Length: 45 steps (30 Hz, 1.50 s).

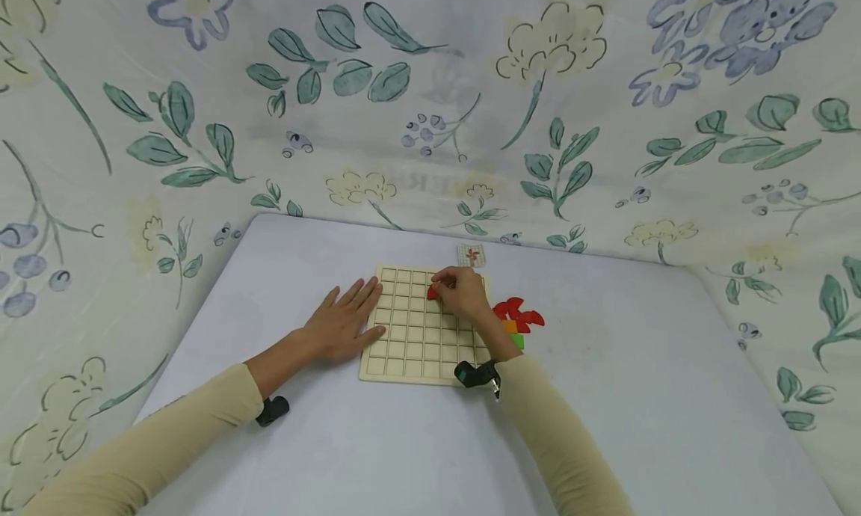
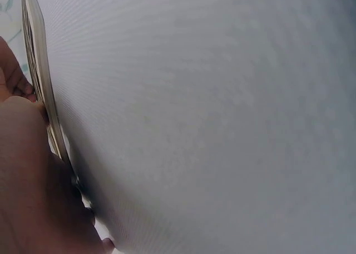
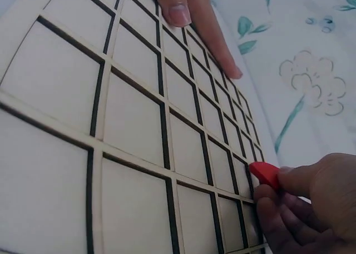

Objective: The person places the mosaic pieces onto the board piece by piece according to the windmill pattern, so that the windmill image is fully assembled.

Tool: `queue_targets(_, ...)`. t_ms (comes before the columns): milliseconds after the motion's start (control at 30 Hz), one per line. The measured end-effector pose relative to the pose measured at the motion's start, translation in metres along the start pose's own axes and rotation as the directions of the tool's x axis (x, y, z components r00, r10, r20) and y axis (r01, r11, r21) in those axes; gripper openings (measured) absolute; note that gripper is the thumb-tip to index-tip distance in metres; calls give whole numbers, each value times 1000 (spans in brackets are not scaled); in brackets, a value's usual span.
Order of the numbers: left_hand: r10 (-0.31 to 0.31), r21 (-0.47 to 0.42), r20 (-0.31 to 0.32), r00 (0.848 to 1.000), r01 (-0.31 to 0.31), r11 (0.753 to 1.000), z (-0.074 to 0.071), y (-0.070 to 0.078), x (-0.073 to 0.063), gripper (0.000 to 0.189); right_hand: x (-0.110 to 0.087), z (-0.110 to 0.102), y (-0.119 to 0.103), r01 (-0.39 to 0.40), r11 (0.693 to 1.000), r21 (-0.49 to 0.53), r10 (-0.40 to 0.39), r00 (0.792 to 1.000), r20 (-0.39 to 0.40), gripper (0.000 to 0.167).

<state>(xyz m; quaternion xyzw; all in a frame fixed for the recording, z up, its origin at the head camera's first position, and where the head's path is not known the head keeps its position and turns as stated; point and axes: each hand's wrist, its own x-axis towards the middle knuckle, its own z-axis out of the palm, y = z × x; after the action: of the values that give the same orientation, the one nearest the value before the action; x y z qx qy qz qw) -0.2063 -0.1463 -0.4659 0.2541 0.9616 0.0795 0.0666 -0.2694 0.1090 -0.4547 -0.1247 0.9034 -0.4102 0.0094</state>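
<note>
The left hand point(image 1: 341, 327), fingers apart, touches the left edge of the grid board point(image 1: 410, 351). A green block point(image 1: 517, 341), orange block point(image 1: 509, 326) and red bits point(image 1: 534, 318) lie right of it. Farther, the right hand point(image 1: 463, 295) pinches a red piece point(image 1: 431, 293) at the far squares.

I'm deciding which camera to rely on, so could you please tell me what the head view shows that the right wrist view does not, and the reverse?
Only the head view shows the loose red pieces, orange piece and green piece beside the board, the small card beyond it, and the beige sleeves.

Only the right wrist view clearly shows the left thumbnail and the shadowed sides of the strips between the squares.

Both show the board, the flowered cloth, the left hand touching the board and the right hand pinching a red piece.
</note>
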Motion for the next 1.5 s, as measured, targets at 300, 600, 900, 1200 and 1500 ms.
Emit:
queue_targets(300, 22, 5, -57, 998, -22, 1000, -9, 1, 3, 80, 8, -3, -4, 30, 994, -104, -42, 993, -109, 8)
queue_targets(600, 25, -29, -89, 996, -28, 999, 5, 4, -10, 78, -8, 6, 3, 81, 989, -121, -88, 995, -57, 7)
queue_targets(900, 27, -35, -92, 995, -30, 999, 7, 3, -10, 79, -10, 0, 2, 132, 977, -169, -123, 990, 64, 9)
queue_targets(1200, 13, -40, -82, 997, -16, 999, 9, 3, -10, 80, -17, -19, 12, 166, 974, -157, -153, 984, 91, 22)
queue_targets(1500, 13, -39, -110, 994, -17, 999, 14, -1, -8, 81, -36, -74, 52, 27, 929, -369, -10, 999, 50, 16)
